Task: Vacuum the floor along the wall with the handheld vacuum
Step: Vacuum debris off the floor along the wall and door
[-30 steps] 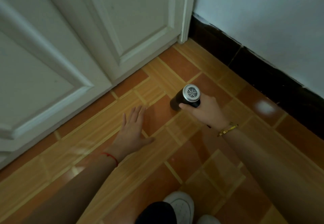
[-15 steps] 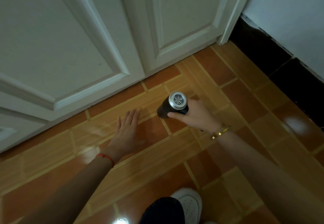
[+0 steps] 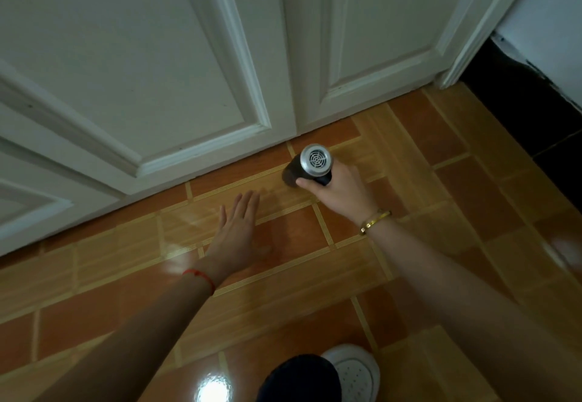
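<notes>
1. I read the handheld vacuum (image 3: pixel 307 166) as a short dark cylinder with a silver vented end cap facing up toward my camera. It sits low over the orange floor tiles (image 3: pixel 419 137), just in front of the seam where the two white door panels (image 3: pixel 189 64) meet. I cannot tell whether its nozzle touches the tile.

2. Its long axis is tilted — cap end up and toward me, working end down and away toward the bottom edge of the doors. So it points at the strip of floor nearest the doors, slightly leftward.

3. The right hand (image 3: pixel 338 192) is clamped around the vacuum body from the near right side, thumb across the barrel just below the cap. A gold bracelet (image 3: pixel 374 221) sits on that wrist.

4. The left hand (image 3: pixel 237 231) lies left of the vacuum and nearer me, fingers spread flat on or just over the tile, holding nothing. It is near the vacuum but apart from it.

5. My judgement: the coming stroke turns on the nozzle staying close to the door edge while running leftward along it — the left hand sits beside that path, not in it.

6. Right of the vacuum, past the door frame, a black baseboard (image 3: pixel 516 93) runs under the wall.
</notes>
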`<act>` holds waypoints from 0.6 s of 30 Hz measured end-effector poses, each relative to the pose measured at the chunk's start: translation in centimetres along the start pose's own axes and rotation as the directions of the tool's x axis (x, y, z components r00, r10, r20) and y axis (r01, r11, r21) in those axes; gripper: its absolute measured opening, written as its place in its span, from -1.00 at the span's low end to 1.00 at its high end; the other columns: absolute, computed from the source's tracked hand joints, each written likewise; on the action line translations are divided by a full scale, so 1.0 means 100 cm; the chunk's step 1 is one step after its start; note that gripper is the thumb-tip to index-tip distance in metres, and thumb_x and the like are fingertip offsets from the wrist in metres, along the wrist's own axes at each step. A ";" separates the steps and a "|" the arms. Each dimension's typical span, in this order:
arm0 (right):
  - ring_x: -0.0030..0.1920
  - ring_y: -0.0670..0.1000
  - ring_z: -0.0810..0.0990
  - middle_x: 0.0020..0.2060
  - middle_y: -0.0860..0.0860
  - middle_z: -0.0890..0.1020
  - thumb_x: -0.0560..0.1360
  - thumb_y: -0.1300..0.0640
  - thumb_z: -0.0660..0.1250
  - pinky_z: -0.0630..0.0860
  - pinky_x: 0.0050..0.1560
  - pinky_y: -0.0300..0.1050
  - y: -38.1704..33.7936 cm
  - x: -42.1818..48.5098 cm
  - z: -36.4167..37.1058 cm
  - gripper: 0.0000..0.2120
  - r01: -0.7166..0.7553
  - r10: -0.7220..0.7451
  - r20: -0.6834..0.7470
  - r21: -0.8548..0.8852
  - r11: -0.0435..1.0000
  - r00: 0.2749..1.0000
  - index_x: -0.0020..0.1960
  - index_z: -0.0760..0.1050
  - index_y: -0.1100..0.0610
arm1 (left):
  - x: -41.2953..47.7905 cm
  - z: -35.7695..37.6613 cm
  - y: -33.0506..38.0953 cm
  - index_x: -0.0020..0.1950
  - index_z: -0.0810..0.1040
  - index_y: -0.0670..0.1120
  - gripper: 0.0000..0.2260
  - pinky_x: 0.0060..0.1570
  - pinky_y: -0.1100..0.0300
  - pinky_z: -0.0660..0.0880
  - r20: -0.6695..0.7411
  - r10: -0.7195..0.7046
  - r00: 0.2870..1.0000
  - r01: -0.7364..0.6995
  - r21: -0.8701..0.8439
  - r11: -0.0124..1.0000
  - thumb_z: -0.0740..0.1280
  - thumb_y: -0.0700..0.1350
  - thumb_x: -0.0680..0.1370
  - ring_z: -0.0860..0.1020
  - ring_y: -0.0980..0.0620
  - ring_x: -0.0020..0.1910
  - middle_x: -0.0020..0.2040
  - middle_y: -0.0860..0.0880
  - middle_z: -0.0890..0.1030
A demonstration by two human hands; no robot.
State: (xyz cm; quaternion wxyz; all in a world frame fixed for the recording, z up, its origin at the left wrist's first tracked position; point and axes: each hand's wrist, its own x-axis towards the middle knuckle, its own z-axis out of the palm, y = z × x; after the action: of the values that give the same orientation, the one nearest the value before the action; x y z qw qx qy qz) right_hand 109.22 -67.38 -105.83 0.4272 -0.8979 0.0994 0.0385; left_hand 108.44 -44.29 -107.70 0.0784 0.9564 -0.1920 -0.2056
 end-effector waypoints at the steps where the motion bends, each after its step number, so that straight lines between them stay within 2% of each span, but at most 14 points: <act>1: 0.07 -0.03 0.61 0.07 -0.05 0.65 0.38 -0.23 0.43 0.51 -0.10 -0.19 0.003 0.004 -0.003 -0.44 -0.027 0.027 -0.023 0.004 1.000 0.999 0.26 0.50 0.05 | 0.000 -0.001 0.001 0.61 -0.19 -0.06 -0.02 0.54 -0.15 -0.21 -0.001 0.002 1.000 -0.002 0.004 1.000 0.44 0.10 0.46 -0.19 -0.07 0.60 0.63 -0.05 -0.13; 4: 0.06 -0.01 0.63 0.03 -0.04 0.66 0.36 -0.24 0.44 0.56 -0.08 -0.14 0.017 0.009 -0.020 -0.45 -0.093 0.096 -0.118 0.030 0.995 0.988 0.22 0.52 0.05 | 0.004 -0.002 0.007 0.61 -0.20 -0.06 -0.04 0.54 -0.14 -0.22 0.008 0.014 1.000 -0.014 0.010 1.000 0.42 0.11 0.48 -0.20 -0.07 0.60 0.63 -0.05 -0.14; 7: 0.16 0.01 0.59 0.13 0.02 0.64 0.38 -0.10 0.49 0.46 0.02 -0.24 0.034 0.004 -0.041 -0.45 -0.151 0.177 -0.211 0.138 0.979 0.961 0.28 0.49 0.11 | 0.010 -0.002 0.019 0.61 -0.20 -0.07 -0.03 0.53 -0.13 -0.24 0.013 0.046 0.999 -0.047 0.009 0.999 0.43 0.10 0.48 -0.20 -0.07 0.60 0.63 -0.06 -0.14; 10: 0.17 -0.02 0.57 0.15 0.03 0.63 0.40 -0.04 0.49 0.40 -0.01 -0.29 0.054 -0.008 -0.064 -0.47 -0.184 0.232 -0.293 0.182 0.966 0.928 0.29 0.48 0.14 | 0.017 -0.002 0.037 0.61 -0.22 -0.06 -0.03 0.52 -0.09 -0.27 0.022 0.086 0.996 -0.086 0.000 0.996 0.42 0.10 0.48 -0.20 -0.06 0.59 0.63 -0.05 -0.15; 12: 0.14 0.01 0.59 0.11 0.06 0.64 0.41 -0.10 0.46 0.39 -0.03 -0.27 0.072 -0.018 -0.076 -0.48 -0.230 0.283 -0.325 0.191 0.954 0.902 0.27 0.50 0.13 | 0.024 -0.001 0.052 0.61 -0.21 -0.06 -0.03 0.52 -0.09 -0.28 0.019 0.124 0.992 -0.124 0.013 0.992 0.42 0.11 0.48 -0.20 -0.06 0.59 0.63 -0.05 -0.15; 15: 0.02 0.15 0.66 -0.02 0.17 0.68 0.41 -0.20 0.42 0.43 -0.07 -0.20 0.095 -0.037 -0.095 -0.47 -0.324 0.374 -0.349 0.196 0.926 0.859 0.18 0.53 0.18 | 0.032 0.000 0.075 0.61 -0.19 -0.08 -0.04 0.53 -0.11 -0.27 0.016 0.181 0.983 -0.181 0.010 0.983 0.42 0.11 0.48 -0.19 -0.07 0.60 0.63 -0.06 -0.13; 18: 0.08 0.10 0.63 0.05 0.10 0.67 0.39 -0.23 0.42 0.45 -0.06 -0.18 0.108 -0.060 -0.109 -0.44 -0.338 0.376 -0.393 0.165 0.927 0.839 0.22 0.51 0.14 | 0.039 0.003 0.101 0.61 -0.19 -0.07 -0.03 0.53 -0.10 -0.27 0.026 0.247 0.969 -0.247 -0.006 0.969 0.41 0.15 0.48 -0.20 -0.07 0.60 0.63 -0.05 -0.13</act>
State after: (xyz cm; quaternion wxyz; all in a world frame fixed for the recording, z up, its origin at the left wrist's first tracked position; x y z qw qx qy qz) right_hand 100.94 -81.58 -106.27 0.4208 -0.8307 0.3556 -0.0799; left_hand 108.23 -55.10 -107.07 0.1021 0.9222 -0.3102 -0.2072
